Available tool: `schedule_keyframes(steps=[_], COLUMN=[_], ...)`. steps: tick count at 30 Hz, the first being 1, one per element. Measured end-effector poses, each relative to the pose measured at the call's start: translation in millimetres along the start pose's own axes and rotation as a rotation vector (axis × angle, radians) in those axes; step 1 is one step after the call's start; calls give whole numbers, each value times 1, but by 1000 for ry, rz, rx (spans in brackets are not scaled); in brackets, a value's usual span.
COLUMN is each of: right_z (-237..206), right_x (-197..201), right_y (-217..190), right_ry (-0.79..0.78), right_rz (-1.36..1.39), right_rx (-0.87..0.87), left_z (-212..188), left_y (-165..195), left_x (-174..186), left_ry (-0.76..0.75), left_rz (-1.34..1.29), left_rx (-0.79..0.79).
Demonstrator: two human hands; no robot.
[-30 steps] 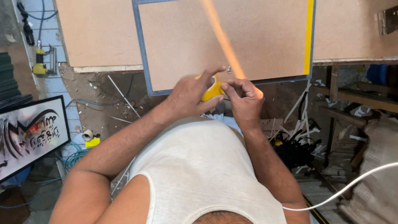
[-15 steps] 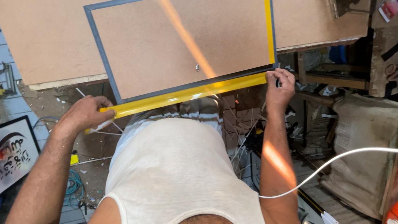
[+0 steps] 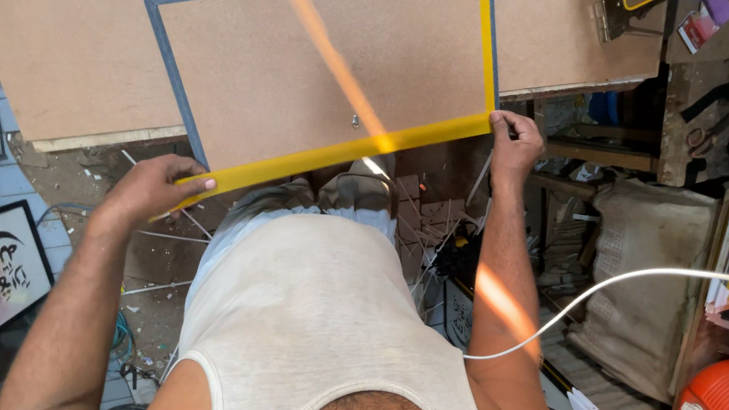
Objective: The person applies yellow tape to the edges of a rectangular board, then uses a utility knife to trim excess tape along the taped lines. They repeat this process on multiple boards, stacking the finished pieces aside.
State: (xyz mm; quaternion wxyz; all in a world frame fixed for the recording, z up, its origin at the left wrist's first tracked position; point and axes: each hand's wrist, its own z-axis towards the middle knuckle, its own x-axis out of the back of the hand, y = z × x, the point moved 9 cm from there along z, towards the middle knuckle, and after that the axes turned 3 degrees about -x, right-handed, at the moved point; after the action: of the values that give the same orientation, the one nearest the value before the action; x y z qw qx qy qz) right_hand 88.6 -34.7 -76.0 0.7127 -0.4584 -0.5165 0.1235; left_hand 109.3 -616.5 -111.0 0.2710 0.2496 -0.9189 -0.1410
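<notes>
**Yellow tape stretched along the frame's near edge**

A person stands over a brown board (image 3: pixel 325 70) bearing a grey frame (image 3: pixel 166 51). The left hand (image 3: pixel 148 192) is closed on one end of a yellow tape strip (image 3: pixel 344 149), off the frame's near left corner; the right hand (image 3: pixel 513 142) pinches the other end at the near right corner, where a second yellow strip (image 3: pixel 488 35) already runs up the right side. To my eye, doing this well means keeping the tape taut and parallel to the grey edge, then lowering it evenly so it lies without wrinkles.
</notes>
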Motion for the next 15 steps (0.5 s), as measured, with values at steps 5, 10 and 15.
schedule_keyframes(steps=[5, 10, 15], right_z=[2, 0, 0], right_x=[-3, -9, -10], right_y=[4, -11, -3], right_ry=[-25, -34, -19], right_rz=[29, 45, -15], right_rx=[-81, 23, -75], left_z=[20, 30, 34], left_y=[-14, -27, -27], left_x=[-13, -8, -3], left_ry=[-105, -31, 5], left_rz=[-370, -276, -170], left_rx=[-149, -211, -220])
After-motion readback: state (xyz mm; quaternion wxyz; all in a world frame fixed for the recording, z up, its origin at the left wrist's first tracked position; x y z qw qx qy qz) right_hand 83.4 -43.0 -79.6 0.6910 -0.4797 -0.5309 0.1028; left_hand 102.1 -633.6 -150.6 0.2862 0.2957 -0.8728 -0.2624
